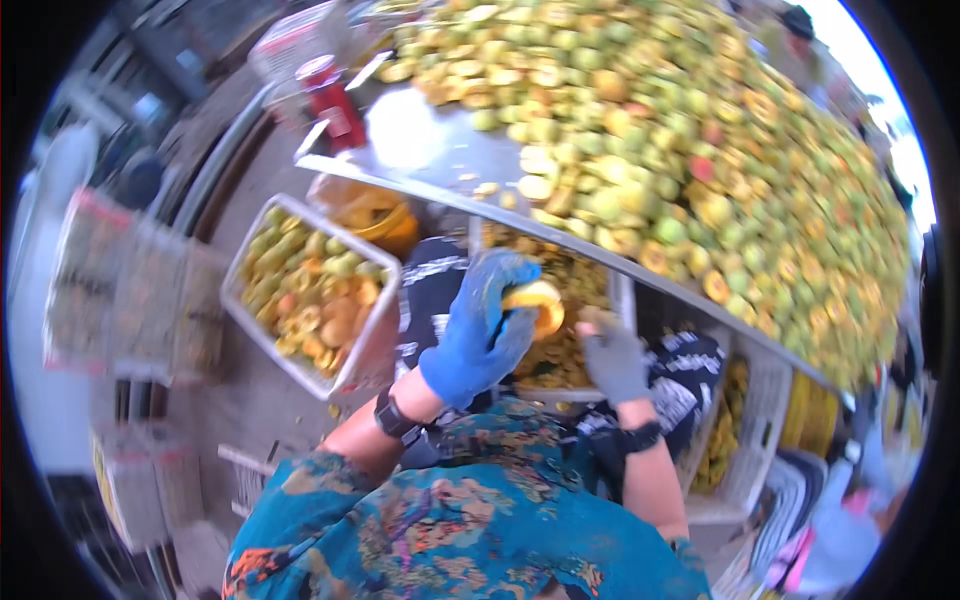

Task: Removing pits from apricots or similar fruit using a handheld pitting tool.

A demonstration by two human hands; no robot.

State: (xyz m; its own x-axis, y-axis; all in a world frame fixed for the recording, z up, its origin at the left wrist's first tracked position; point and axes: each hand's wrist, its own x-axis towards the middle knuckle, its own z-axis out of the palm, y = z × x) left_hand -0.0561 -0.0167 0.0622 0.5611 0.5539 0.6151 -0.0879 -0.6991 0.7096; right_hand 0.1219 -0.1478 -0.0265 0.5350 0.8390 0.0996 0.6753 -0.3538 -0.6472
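My left hand, in a blue glove, is closed round a cut yellow peach, its orange flesh showing between thumb and fingers. Just to its right is my right hand, in a grey glove, with its fingers drawn together and pointing up and left. Blur hides what, if anything, those fingers hold. Both hands are above a pale crate on the floor side of the table, between my knees. Small yellow-brown pieces lie in that crate.
Beyond my hands a metal table bears a big heap of cut peaches. A red can stands at its left corner. A white crate of peaches and a yellow container are left; another crate is right, near another person.
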